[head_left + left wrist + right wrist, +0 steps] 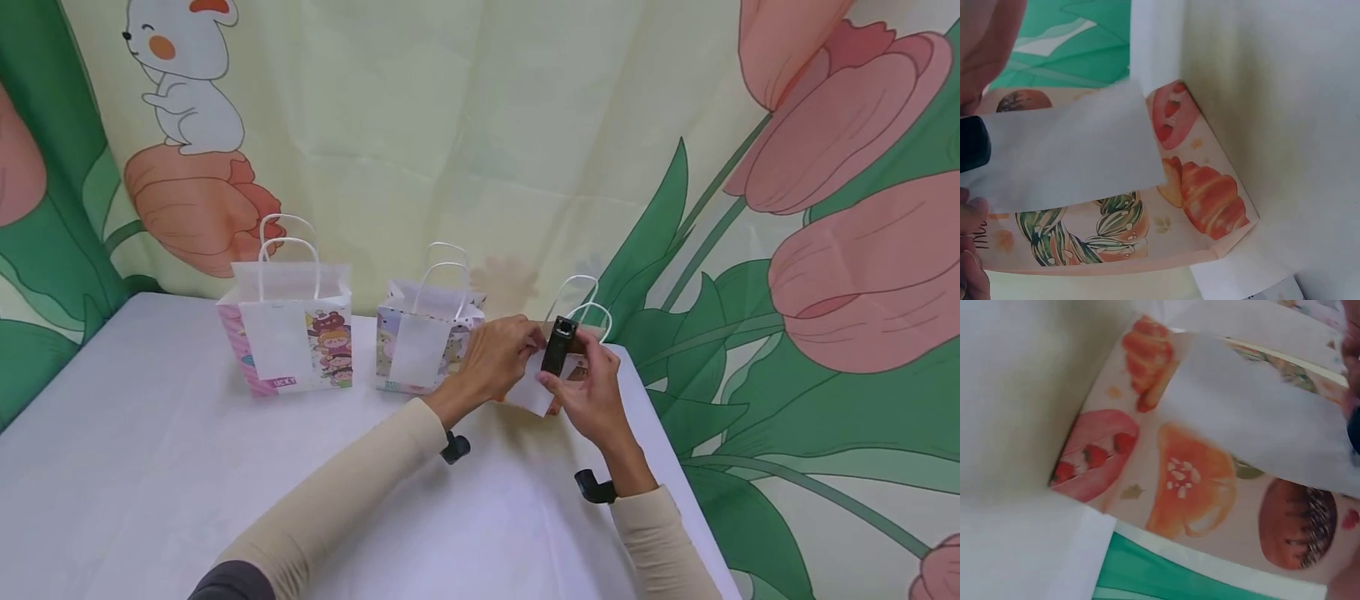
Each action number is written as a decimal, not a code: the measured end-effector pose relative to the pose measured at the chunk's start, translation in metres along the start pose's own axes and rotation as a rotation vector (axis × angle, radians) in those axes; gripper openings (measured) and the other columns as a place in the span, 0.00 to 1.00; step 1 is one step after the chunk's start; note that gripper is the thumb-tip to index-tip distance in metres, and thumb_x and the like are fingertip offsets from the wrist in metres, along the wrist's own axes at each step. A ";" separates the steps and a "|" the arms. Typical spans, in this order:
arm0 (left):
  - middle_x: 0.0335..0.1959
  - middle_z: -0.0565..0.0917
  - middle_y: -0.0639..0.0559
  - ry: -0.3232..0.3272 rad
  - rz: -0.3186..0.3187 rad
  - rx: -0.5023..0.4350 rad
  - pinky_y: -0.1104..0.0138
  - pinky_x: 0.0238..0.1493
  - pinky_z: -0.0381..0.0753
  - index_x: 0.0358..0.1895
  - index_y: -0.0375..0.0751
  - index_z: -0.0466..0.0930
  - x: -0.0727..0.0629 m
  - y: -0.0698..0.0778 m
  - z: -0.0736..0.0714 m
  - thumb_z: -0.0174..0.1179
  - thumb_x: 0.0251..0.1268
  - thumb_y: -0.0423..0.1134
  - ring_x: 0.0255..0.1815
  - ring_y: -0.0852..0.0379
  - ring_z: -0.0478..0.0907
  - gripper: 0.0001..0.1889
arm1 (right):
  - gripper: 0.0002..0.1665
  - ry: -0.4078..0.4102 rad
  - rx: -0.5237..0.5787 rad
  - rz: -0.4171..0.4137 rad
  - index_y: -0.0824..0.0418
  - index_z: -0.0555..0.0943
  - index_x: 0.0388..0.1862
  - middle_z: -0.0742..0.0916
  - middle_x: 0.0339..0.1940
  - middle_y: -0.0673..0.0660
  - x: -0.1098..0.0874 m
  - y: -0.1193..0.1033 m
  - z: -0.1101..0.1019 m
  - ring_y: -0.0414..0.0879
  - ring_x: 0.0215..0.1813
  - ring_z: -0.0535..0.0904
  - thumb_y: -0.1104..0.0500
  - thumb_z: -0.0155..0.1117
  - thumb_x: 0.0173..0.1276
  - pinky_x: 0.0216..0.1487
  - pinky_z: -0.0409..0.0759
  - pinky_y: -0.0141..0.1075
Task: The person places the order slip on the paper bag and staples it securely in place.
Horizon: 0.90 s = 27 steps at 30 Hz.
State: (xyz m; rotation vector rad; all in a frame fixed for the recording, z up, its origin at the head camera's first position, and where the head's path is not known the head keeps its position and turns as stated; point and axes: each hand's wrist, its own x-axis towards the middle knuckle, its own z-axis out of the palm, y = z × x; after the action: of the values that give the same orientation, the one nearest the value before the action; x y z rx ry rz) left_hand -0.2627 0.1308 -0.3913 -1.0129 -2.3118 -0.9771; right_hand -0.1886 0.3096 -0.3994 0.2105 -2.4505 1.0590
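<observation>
My right hand [596,392] grips a small black stapler [558,348] upright at the top edge of a small paper bag. My left hand [498,354] pinches the bag's upper edge and the sheet there, beside the stapler; its fingertips are partly hidden. Bread and pastry pictures cover the bag [1216,194], which has two white handles [592,312]. A blank white sheet [1079,150] hangs over its front, its lower end standing off from the bag. In the right wrist view the sheet [1229,394] appears again, the stapler only at the right edge.
On the white table [187,467], a larger pink-sided cartoon bag [283,350] stands at the left. A smaller patterned bag [411,354] is close to my left forearm. Both have white sheets on their fronts. A printed curtain [450,125] hangs behind; the table's right edge is near my right arm.
</observation>
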 end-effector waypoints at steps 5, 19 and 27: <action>0.35 0.89 0.55 -0.004 0.006 0.016 0.71 0.30 0.74 0.44 0.46 0.91 0.000 0.001 0.001 0.70 0.68 0.31 0.31 0.60 0.81 0.07 | 0.46 0.085 -0.089 -0.079 0.62 0.76 0.69 0.85 0.61 0.63 -0.001 0.006 0.008 0.56 0.69 0.70 0.62 0.88 0.53 0.60 0.85 0.47; 0.38 0.91 0.54 -0.015 0.010 -0.033 0.74 0.32 0.75 0.47 0.45 0.91 0.003 0.004 0.003 0.67 0.71 0.29 0.32 0.60 0.81 0.09 | 0.44 0.029 -0.102 -0.063 0.64 0.74 0.68 0.84 0.61 0.66 -0.001 0.012 0.004 0.63 0.71 0.69 0.58 0.87 0.56 0.72 0.58 0.60; 0.40 0.91 0.53 -0.033 0.005 -0.064 0.75 0.32 0.75 0.47 0.46 0.92 0.004 0.006 0.004 0.67 0.72 0.30 0.33 0.60 0.81 0.08 | 0.43 0.055 -0.117 -0.024 0.63 0.75 0.70 0.88 0.59 0.66 0.000 0.011 0.002 0.64 0.61 0.82 0.62 0.85 0.58 0.78 0.61 0.60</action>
State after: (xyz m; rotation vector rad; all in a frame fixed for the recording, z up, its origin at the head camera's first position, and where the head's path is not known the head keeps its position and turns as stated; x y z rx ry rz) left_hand -0.2610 0.1384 -0.3893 -1.0679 -2.3168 -1.0458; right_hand -0.1924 0.3159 -0.4075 0.1708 -2.4452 0.8956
